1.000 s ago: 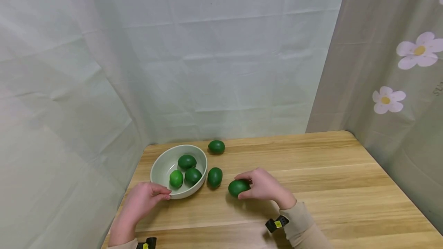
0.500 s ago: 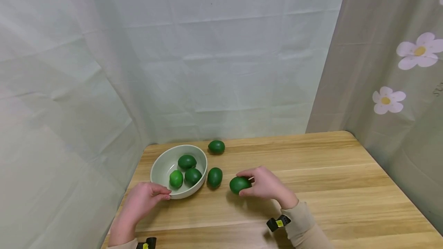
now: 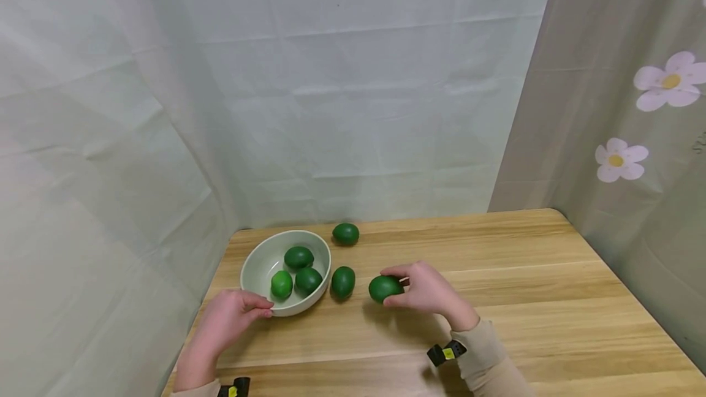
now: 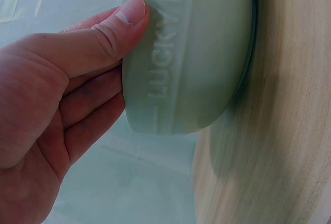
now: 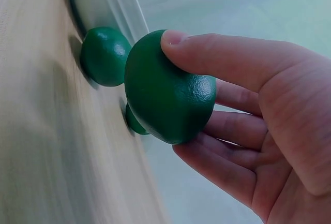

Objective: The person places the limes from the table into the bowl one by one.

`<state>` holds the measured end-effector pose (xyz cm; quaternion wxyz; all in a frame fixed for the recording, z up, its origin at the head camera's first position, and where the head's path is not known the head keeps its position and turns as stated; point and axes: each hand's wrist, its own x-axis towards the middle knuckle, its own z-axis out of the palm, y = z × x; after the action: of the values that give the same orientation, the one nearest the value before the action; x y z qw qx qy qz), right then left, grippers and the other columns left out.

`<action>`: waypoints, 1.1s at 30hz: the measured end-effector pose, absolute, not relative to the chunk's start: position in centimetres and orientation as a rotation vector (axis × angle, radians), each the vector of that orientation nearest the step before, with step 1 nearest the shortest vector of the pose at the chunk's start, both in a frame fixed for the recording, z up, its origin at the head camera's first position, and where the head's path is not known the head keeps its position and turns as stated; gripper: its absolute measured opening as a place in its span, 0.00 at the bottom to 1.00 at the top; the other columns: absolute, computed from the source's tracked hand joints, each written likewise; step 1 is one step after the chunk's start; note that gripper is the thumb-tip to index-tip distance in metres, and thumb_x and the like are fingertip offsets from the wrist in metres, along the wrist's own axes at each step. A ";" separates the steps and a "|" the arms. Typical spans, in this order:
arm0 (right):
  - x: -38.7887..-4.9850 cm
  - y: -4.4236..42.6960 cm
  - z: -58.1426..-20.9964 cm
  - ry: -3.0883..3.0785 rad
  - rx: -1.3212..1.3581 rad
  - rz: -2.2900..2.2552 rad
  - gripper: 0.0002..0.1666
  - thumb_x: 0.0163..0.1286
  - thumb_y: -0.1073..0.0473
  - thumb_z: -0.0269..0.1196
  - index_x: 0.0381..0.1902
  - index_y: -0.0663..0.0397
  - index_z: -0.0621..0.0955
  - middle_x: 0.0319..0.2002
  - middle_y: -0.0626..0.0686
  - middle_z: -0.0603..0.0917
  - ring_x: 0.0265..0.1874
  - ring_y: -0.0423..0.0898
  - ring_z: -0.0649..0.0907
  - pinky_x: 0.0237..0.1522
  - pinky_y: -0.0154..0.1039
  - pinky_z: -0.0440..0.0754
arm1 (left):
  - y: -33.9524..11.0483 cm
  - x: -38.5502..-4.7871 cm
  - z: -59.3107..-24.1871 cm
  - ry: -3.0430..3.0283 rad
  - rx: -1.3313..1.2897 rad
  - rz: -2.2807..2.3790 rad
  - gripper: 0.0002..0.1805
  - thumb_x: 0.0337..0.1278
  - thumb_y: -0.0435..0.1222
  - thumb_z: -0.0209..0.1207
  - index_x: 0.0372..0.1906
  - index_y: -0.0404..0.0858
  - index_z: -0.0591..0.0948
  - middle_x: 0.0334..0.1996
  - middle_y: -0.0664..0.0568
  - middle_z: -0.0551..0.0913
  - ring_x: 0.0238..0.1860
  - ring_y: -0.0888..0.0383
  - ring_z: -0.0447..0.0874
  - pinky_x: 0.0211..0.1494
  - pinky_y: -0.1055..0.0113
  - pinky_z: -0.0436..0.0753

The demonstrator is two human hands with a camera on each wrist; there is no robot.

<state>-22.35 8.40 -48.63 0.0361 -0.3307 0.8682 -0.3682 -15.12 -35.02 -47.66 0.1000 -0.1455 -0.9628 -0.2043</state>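
My right hand point(image 3: 431, 291) pinches a dark green lime point(image 3: 384, 288) between thumb and fingers; the right wrist view shows this lime point(image 5: 168, 92) raised off the table. With thumb and fingers my left hand point(image 3: 226, 322) grips the near-left rim of a pale green bowl point(image 3: 255, 260). Raised lettering marks the bowl's side point(image 4: 194, 63) in the left wrist view. Inside the bowl sit two dark green limes, one at the back point(image 3: 298, 257) and one at the right point(image 3: 308, 281), plus a brighter lime point(image 3: 281, 285).
One dark green lime point(image 3: 343, 282) lies just right of the bowl, and another point(image 3: 345, 234) is near the table's back edge. The wooden table point(image 3: 529, 299) extends to the right. Pale curtains point(image 3: 364, 90) hang behind and at the sides.
My right hand has lifted the lime off the table and moved it slightly up and to the right. The left hand and the bowl stay in place.
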 end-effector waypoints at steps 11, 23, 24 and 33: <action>-22.3 8.8 -47.8 2.676 -1.023 -1.192 0.32 0.62 0.50 0.82 0.62 0.53 0.87 0.52 0.48 0.91 0.46 0.43 0.90 0.51 0.46 0.90 | -34.8 -15.1 -47.5 -2.836 -0.449 -0.595 0.06 0.51 0.41 0.81 0.32 0.57 0.95 0.31 0.71 0.91 0.38 0.65 0.90 0.44 0.57 0.88; -22.5 8.7 -47.1 2.691 -1.013 -1.230 0.33 0.63 0.52 0.82 0.64 0.54 0.86 0.55 0.51 0.90 0.49 0.48 0.90 0.53 0.53 0.89 | -34.9 -15.0 -47.5 -2.840 -0.456 -0.598 0.05 0.52 0.41 0.81 0.33 0.56 0.95 0.31 0.71 0.91 0.37 0.66 0.89 0.43 0.59 0.88; -22.5 8.7 -47.1 2.693 -1.013 -1.228 0.33 0.63 0.52 0.82 0.64 0.54 0.86 0.55 0.51 0.90 0.49 0.48 0.90 0.53 0.53 0.89 | -34.9 -15.0 -47.5 -2.843 -0.454 -0.602 0.06 0.52 0.41 0.81 0.33 0.56 0.95 0.31 0.71 0.90 0.37 0.67 0.89 0.43 0.59 0.88; -22.5 8.0 -46.5 2.686 -0.997 -1.242 0.33 0.63 0.54 0.82 0.65 0.53 0.86 0.56 0.50 0.90 0.50 0.47 0.90 0.53 0.48 0.89 | -35.0 -15.0 -47.5 -2.844 -0.452 -0.609 0.06 0.52 0.41 0.81 0.33 0.57 0.95 0.31 0.71 0.91 0.37 0.68 0.89 0.43 0.60 0.88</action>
<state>-22.47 8.01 -46.52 0.0093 -0.3193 0.8601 -0.3977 -15.03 -34.98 -47.53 0.0989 -0.1527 -0.9615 -0.2057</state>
